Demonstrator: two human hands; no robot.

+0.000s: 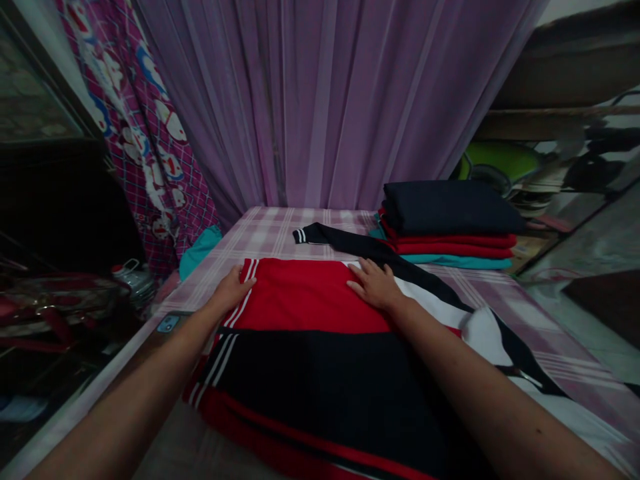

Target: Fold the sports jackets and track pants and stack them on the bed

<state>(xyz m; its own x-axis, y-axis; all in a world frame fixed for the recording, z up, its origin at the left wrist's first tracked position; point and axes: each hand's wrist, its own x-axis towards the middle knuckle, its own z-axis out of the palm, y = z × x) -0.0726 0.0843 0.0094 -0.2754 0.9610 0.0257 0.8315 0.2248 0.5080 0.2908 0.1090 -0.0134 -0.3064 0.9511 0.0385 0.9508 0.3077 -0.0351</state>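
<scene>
While I watch through the head camera, both hands rest on one item, entered first.

Item 1: garment [310, 300]. It is a sports-type top in three colours, lying flat on the plaid sheet [270, 230] directly in front of me, partly folded. The far panel is bright red and the near panel is black, with a red band along the near left hem. Thin white double stripes run down the left edge. A white section shows on the right side, crossed by a black strip. One long black sleeve [350, 243] stretches away to the far left and ends in a cuff with two white stripes.

Item 2: left hand [231, 290]. Its palm is down and its fingers lie on the white-striped left edge of the red panel. The hand is open and I see no fabric pinched.

Item 3: right hand [375, 285]. It lies flat with fingers spread on the right side of the red panel, next to the white section. It presses the cloth and clasps nothing.

Item 4: stack of folded clothes [450, 227]. It sits at the far right of the sheet, beyond the garment. A dark navy piece is on top, with two red layers beneath it and teal at the bottom.

Item 5: small flat device [167, 323]. It lies on the sheet's left border, just beside my left forearm.

Item 6: teal cloth [200, 250]. It is bunched off the far left corner.

Item 7: purple curtain [325, 100]. It hangs behind the surface, with a pink cartoon-print fabric [145, 133] to its left.

Item 8: green round object [500, 160]. It sits far right, behind the stack, and its details are too blurred to tell.
</scene>
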